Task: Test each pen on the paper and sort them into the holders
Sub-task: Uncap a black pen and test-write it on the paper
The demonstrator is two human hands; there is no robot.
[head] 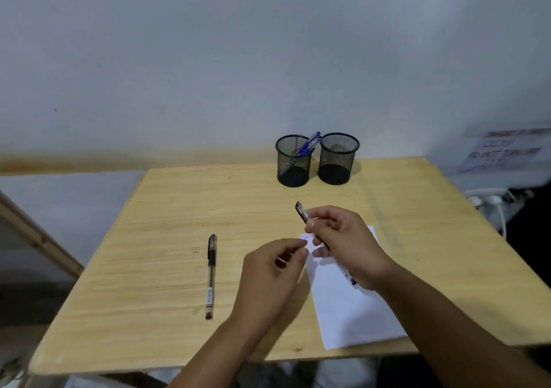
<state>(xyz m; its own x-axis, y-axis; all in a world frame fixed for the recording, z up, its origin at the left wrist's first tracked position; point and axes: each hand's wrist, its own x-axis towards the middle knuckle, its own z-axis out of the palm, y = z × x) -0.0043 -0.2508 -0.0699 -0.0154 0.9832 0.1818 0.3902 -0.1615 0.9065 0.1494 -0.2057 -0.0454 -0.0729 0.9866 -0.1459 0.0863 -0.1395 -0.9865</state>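
Pen [301,212] tilted, end up-left.

Pale wall [238,59] behind a light wooden table [167,208].

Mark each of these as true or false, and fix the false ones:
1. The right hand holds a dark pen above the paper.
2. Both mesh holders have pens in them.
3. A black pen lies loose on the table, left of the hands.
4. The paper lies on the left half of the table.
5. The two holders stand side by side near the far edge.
1. True: the right hand grips a dark pen over the paper.
2. False: only the left holder holds blue pens; the right holder looks empty.
3. True: the black pen lies alone on the table, left of the left hand.
4. False: it lies on the right half.
5. True.
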